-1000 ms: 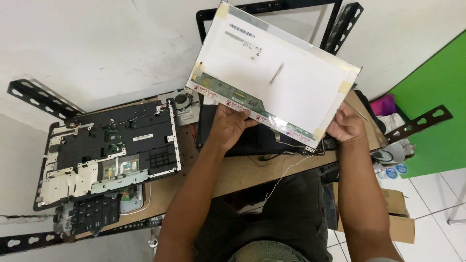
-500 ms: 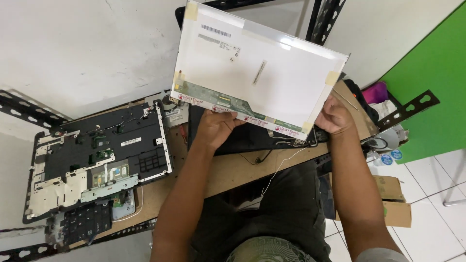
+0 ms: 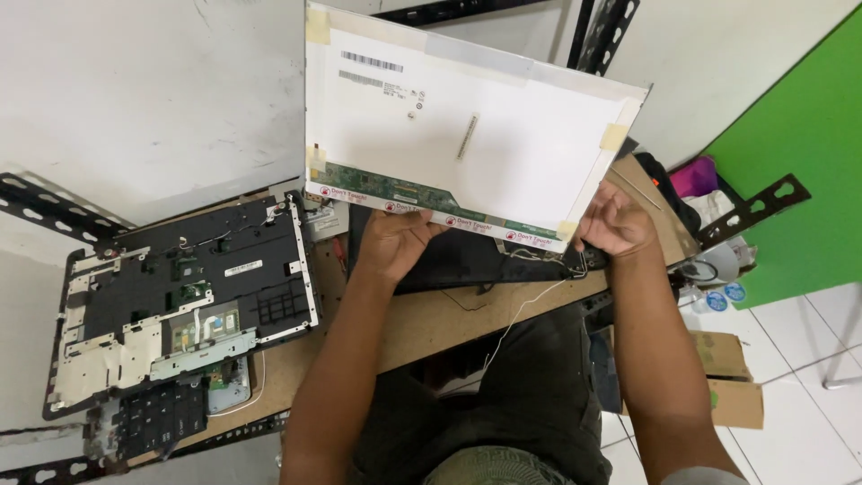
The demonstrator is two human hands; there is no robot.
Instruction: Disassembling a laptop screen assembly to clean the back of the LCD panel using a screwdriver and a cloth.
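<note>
Holding a white laptop screen panel point(image 3: 467, 135) tilted above the desk point(image 3: 449, 314), left hand point(image 3: 395, 242) and right hand point(image 3: 615, 220) each keep a closed grip on its lower edge.

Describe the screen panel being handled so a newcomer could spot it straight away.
Start at the brown wooden bench against the white wall. Above its middle, the left hand and right hand hold up a flat white rectangular screen panel by its lower edge. Unlike the dark opened laptop base lying to the left, it is pale, tilted off the bench, with tan tape at its corners and a green circuit strip below.
</note>
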